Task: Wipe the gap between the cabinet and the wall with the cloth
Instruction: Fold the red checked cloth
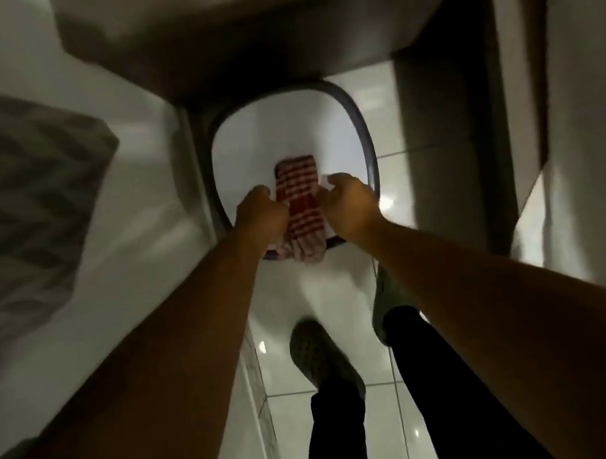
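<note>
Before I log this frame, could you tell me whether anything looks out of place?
Only the red checked cloth: it hangs over the basin's near rim, between the left hand and right hand. Nothing looks spilled or damaged.

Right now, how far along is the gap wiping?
Early. Both hands, left hand and right hand, are at the red checked cloth draped over the rim of the white basin on the floor. Nothing shows the gap wiped; carrying the cloth there and wiping remain.

Left hand (260, 211), right hand (351, 203) flank checked cloth (299, 195) draped over basin (359, 124) rim.
</note>
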